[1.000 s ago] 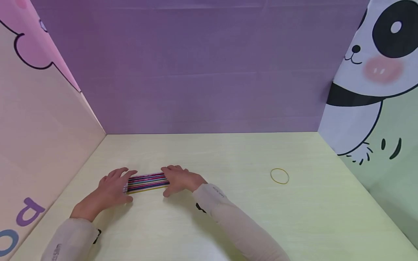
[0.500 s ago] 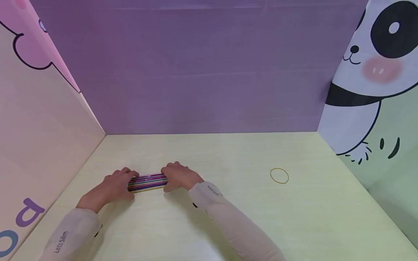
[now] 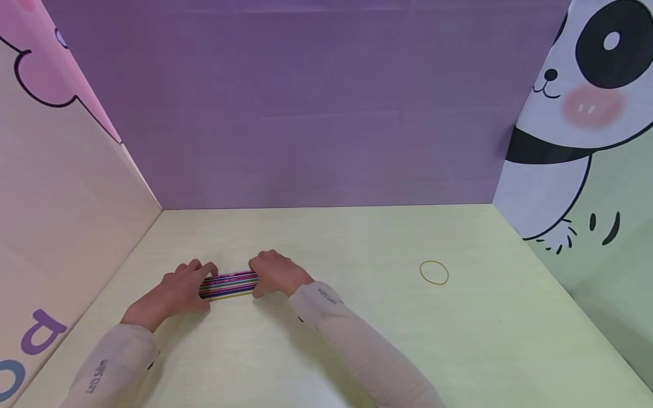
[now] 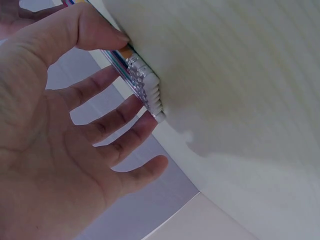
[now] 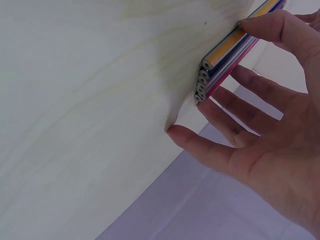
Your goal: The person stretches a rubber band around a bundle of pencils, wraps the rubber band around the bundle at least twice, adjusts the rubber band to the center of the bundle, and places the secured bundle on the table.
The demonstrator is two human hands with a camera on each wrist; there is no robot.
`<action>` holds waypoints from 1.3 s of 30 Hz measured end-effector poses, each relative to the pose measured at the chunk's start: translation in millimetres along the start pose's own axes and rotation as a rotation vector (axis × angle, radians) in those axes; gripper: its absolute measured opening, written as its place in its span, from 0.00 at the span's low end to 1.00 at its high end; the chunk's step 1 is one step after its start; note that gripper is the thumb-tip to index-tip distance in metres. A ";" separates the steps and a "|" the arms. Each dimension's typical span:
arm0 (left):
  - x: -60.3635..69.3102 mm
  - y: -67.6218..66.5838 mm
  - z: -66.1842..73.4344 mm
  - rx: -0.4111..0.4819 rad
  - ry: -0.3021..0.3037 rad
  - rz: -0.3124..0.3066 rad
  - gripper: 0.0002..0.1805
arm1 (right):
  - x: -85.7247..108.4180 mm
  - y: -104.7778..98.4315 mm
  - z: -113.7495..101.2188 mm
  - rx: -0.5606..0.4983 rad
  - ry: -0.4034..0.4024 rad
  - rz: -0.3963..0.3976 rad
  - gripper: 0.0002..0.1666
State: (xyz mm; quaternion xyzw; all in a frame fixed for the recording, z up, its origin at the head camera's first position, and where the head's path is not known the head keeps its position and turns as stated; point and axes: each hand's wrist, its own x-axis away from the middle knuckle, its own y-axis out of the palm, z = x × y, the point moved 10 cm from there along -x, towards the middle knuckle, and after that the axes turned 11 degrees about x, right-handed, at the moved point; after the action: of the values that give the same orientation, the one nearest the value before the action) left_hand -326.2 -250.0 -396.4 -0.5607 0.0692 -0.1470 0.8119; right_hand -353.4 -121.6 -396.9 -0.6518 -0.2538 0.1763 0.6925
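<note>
At the table [image 3: 490, 340], left grip [image 3: 176, 292] and right grip [image 3: 280, 275] pinch pencils [image 3: 228, 285] running left to right, erasers [image 4: 153, 88] leftward.

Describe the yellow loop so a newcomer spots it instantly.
Find the pale tabletop, then move from the right hand rightward, toward the panda picture. The thin yellow loop lies there: a single round outline, unlike the straight, bundled pencils that hand holds.

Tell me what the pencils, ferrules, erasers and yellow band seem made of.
Pencils: probably wood with glossy coating; shiny streaks, cut ends showing cores.
Ferrules: likely metal, shiny; silvery glints.
Erasers: perhaps rubber or vinyl, matte; white, no glints.
Yellow band: probably rubber; thin closed loop, finish too small to tell.
</note>
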 end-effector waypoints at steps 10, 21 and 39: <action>-1.7 0.7 0.1 -0.020 0.007 -0.001 0.27 | -1.4 1.6 -2.9 0.048 0.042 0.011 0.17; -3.4 6.6 2.5 -0.052 0.010 -0.025 0.23 | -4.2 7.7 -1.7 0.068 0.071 0.006 0.16; -5.6 11.9 19.1 -0.133 0.137 0.031 0.11 | -2.7 15.5 -10.7 0.185 0.078 0.016 0.07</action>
State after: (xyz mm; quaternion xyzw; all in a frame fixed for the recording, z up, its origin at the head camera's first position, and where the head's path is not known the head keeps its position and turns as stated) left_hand -324.3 -227.3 -400.9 -0.6009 0.1427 -0.1674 0.7684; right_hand -348.0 -130.5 -412.8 -0.5934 -0.2039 0.1791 0.7578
